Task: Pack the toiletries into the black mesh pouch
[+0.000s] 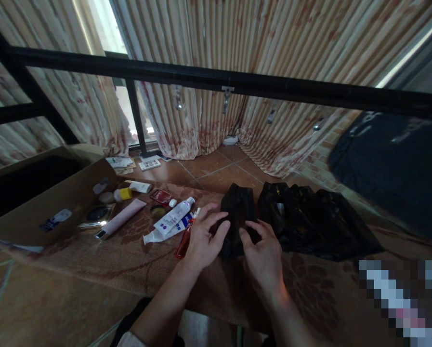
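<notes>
My left hand (203, 237) rests with fingers spread on the left side of a small black bag (237, 212) lying on a brown patterned cloth (129, 260). My right hand (262, 250) lies flat against the bag's right side, fingers apart and touching it. Both hands press on the bag; neither is closed round it. A larger heap of black plastic bags (309, 221) lies just right of it.
Left of my hands lie a red bottle (185, 241), white tubes (174, 217), a pink tube (124, 217), a yellow-capped item (124, 194) and small tins. A cardboard box (49, 202) stands far left. A black rail (216, 82) and curtains cross behind. Dark fabric (392, 168) sits right.
</notes>
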`<state>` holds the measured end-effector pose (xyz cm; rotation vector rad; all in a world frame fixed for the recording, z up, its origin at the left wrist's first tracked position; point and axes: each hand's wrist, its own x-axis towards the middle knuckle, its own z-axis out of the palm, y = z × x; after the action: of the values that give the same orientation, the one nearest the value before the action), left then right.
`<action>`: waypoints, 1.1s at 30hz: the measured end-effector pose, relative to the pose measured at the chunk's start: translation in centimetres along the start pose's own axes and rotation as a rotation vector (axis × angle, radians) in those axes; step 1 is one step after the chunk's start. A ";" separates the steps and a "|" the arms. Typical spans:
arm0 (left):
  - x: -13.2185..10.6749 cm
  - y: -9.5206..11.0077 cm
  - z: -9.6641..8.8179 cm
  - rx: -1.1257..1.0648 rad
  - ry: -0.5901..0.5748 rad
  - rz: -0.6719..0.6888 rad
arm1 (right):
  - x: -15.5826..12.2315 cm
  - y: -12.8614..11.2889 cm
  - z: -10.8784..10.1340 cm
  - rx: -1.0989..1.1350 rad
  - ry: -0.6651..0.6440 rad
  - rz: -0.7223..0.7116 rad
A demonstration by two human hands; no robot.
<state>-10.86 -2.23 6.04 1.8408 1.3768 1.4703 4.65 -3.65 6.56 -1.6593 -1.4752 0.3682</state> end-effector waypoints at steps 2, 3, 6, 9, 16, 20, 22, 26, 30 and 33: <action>-0.1 0.3 -0.1 -0.006 -0.017 0.027 | -0.2 -0.1 0.1 -0.013 -0.012 -0.011; 0.0 0.4 -0.2 -0.010 -0.016 0.030 | -0.2 -0.1 0.1 -0.022 -0.014 -0.023; 0.2 0.1 -0.3 0.000 0.053 0.013 | -0.5 -0.1 0.3 -0.046 -0.003 -0.062; 0.9 -1.0 -0.7 0.049 0.167 -0.074 | -0.6 -0.2 0.5 -0.060 -0.005 -0.069; 2.9 -4.8 -4.4 0.344 0.269 -0.325 | -0.6 -0.3 0.5 -0.058 -0.014 -0.083; 3.5 -5.8 -7.0 0.608 0.238 -0.422 | -0.6 -0.2 0.5 -0.048 -0.019 -0.086; 3.6 -5.9 -8.0 0.710 0.216 -0.504 | -0.6 -0.1 0.5 -0.032 -0.020 -0.077; 3.4 -6.7 -9.2 0.815 0.136 -0.664 | -0.5 -0.1 0.6 -0.016 -0.021 -0.073; 3.2 -8.2 -9.7 0.805 0.035 -0.732 | -0.6 -0.1 0.6 -0.013 -0.011 -0.079; 3.3 -9.0 -9.9 0.794 0.023 -0.758 | -0.5 -0.1 0.6 -0.007 -0.012 -0.080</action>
<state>-23.84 1.99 4.12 1.3431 2.5281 0.5788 4.04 -3.89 6.07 -1.6005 -1.5488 0.3298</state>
